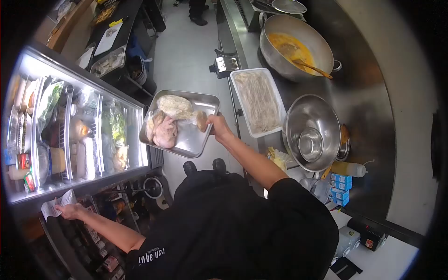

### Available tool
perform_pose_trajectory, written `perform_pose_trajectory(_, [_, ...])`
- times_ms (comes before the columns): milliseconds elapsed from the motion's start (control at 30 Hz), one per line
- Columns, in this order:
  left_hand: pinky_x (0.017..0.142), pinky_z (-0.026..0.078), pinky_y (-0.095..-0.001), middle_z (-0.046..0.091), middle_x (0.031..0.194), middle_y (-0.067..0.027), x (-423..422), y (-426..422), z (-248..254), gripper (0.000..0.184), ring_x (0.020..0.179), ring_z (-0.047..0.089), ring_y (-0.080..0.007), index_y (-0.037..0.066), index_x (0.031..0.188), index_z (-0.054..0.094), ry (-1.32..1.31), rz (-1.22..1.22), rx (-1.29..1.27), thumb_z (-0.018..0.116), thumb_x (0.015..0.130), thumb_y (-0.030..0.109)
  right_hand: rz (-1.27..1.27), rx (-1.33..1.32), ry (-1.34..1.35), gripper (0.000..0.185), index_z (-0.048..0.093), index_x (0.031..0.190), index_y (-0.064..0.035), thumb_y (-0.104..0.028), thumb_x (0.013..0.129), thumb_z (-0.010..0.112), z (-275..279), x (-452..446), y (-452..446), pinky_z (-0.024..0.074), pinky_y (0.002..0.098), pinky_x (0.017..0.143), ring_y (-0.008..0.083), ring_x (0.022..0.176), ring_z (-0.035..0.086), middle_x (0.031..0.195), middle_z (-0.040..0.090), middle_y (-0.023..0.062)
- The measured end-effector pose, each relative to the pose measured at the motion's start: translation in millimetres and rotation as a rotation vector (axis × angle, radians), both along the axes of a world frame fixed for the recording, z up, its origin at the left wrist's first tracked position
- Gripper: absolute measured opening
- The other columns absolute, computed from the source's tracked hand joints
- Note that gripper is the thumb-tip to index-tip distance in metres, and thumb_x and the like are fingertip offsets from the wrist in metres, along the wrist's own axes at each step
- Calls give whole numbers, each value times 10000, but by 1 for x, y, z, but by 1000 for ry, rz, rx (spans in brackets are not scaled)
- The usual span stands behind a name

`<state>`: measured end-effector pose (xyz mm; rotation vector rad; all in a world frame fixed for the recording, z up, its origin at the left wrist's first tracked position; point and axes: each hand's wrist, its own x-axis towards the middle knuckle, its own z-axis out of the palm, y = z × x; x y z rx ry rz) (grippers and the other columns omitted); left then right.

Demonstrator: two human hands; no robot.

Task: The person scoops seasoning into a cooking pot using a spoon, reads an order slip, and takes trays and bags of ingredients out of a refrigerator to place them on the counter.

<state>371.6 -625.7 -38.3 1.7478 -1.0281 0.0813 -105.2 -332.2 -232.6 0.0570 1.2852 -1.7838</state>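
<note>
My right hand (217, 127) grips the rim of a rectangular metal tray (190, 136), held level at its right side. In the tray lie wrapped pale bundles (174, 107) and a pinkish lump that looks like raw poultry (165, 133); a smaller brownish piece (200, 120) sits by my thumb. At the lower left, my left hand (70, 211) is closed on a crumpled white cloth or paper (50, 207), against the upper edge of a dark door or panel (60, 242). Just above that hand is a lit, open refrigerator (79, 186) with several packed shelves.
On the right counter stand a white tub of pale food (258, 100), a large pot (280, 56) with yellow liquid and a wooden spoon (312, 67), and a steel bowl (298, 112) holding a smaller bowl. Another person's legs (198, 11) are down the aisle. Blue boxes (340, 189) stand nearby.
</note>
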Motion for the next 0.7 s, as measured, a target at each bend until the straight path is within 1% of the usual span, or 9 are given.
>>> perform_pose_trajectory(33, [855,418,-485,570,1063,-353,-18,16,1,397,992,568,-414,-20,1171,578,79,-30,-80,361,952,230,3,-11,69,173,580,733,-4,-111,601,550,-3,1,9,470,287,534,176,616,580,694,572,74])
perform_pose_trajectory(167, [765,465,-475,580,994,-322,-16,49,-68,434,861,593,-430,7,1300,447,-659,1,-130,405,878,101,-20,57,68,198,602,764,-4,-128,619,553,-24,-2,45,480,276,596,180,655,589,698,578,71])
perform_pose_trajectory(233, [849,456,-432,553,1127,-259,-59,89,-78,398,954,574,-353,-65,1234,466,-235,-499,-377,393,922,171,72,94,-22,285,605,860,31,-148,644,555,-61,-16,72,490,288,629,196,680,603,744,591,80])
perform_pose_trajectory(300, [913,442,-417,488,1270,-210,-136,132,-48,482,1047,532,-282,-119,1176,479,107,-810,-520,369,982,308,105,128,-1,376,579,961,61,-165,662,554,-36,-15,87,496,313,665,211,710,613,808,599,92])
perform_pose_trajectory(467, [937,426,-378,550,1184,-187,-182,161,-101,475,1058,544,-283,-37,1306,417,209,-1362,49,389,900,209,-55,196,85,366,569,1059,6,-150,729,539,-104,-32,171,512,330,767,212,840,620,940,616,77])
perform_pose_trajectory(533, [1044,345,-423,518,1265,-230,-222,161,-81,536,1180,498,-365,-67,1297,441,-367,-1487,5,510,769,-4,-50,168,-28,370,552,1080,7,-152,746,547,-17,-8,157,497,327,733,209,814,603,949,601,69])
perform_pose_trajectory(567, [1087,285,-433,369,1387,-285,-247,155,-67,520,1238,456,-368,-82,1291,450,-442,-1582,-213,526,788,28,-72,130,-17,339,560,1041,10,-139,738,533,-37,-10,168,493,323,728,204,807,601,915,594,68])
perform_pose_trajectory(600, [1097,256,-433,258,1410,-316,-268,156,-65,498,1281,365,-397,-51,1256,495,-328,-1599,-166,558,768,32,-76,152,36,309,569,982,10,-110,704,511,-2,5,155,488,308,719,187,782,597,879,586,58])
perform_pose_trajectory(700, [1120,182,-436,29,1459,-373,-326,161,-50,436,1374,149,-459,34,1158,604,-75,-1586,-139,632,723,40,-120,239,117,83,500,713,-66,-54,632,493,-42,-3,184,402,268,558,132,583,485,685,495,-8])
